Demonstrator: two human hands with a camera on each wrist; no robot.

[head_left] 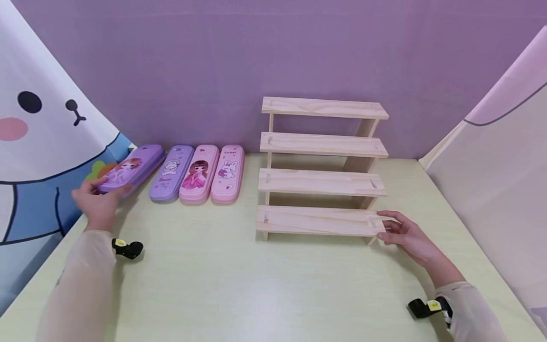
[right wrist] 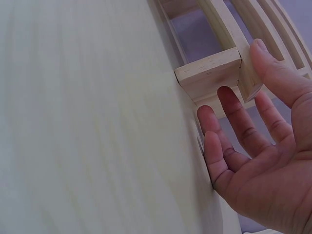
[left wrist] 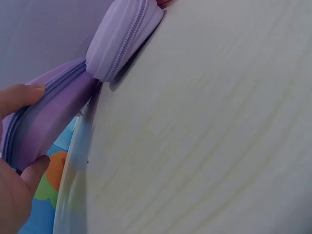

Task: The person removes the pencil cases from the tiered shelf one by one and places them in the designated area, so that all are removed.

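On the far left, my left hand grips the near end of a purple pencil case printed with a girl figure. That case is tilted, its near end raised off the table. The left wrist view shows thumb and fingers on opposite sides of the zipped case. My right hand is at the right end of the lowest step of a wooden four-tier stand. Seen from the right wrist, the thumb touches the step's end; the other fingers are loosely bent beside the leg, holding nothing.
Right of the held case lie a lavender pencil case, a pink one with a girl and a pink one with a rabbit, side by side. A purple cloth hangs behind the table. Printed cloths flank both sides.
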